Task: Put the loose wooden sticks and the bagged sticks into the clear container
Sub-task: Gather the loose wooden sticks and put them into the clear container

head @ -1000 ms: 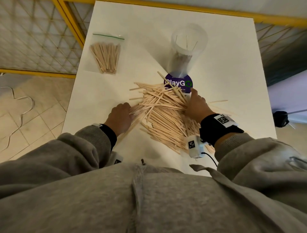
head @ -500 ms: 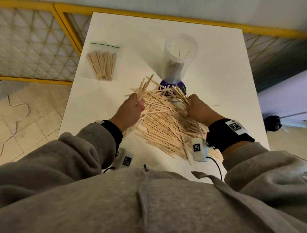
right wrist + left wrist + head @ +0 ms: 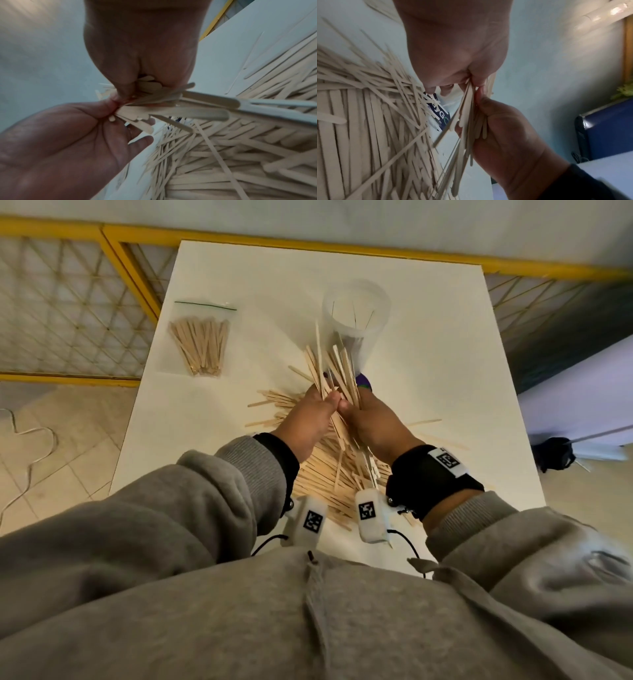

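A bundle of loose wooden sticks (image 3: 334,371) stands up off the table, gripped between both hands. My left hand (image 3: 323,402) holds its left side and my right hand (image 3: 352,405) its right, thumbs touching. The bundle's tips fan out in front of the clear container (image 3: 356,309), which stands upright just behind. In the left wrist view my left hand (image 3: 464,83) pinches the bundle (image 3: 467,121). In the right wrist view my right hand (image 3: 145,86) curls round the sticks (image 3: 171,106). The remaining pile (image 3: 329,474) lies beneath my wrists. The bagged sticks (image 3: 202,347) lie at the far left.
The white table (image 3: 445,354) ends at a yellow mesh railing (image 3: 113,261) behind and to the left. A purple label (image 3: 441,115) lies under the pile by the container's foot. A few stray sticks (image 3: 424,422) lie right of the pile.
Both hands swept in from the sides of the pile, closed on a bundle of sticks and lifted it upright toward the container.
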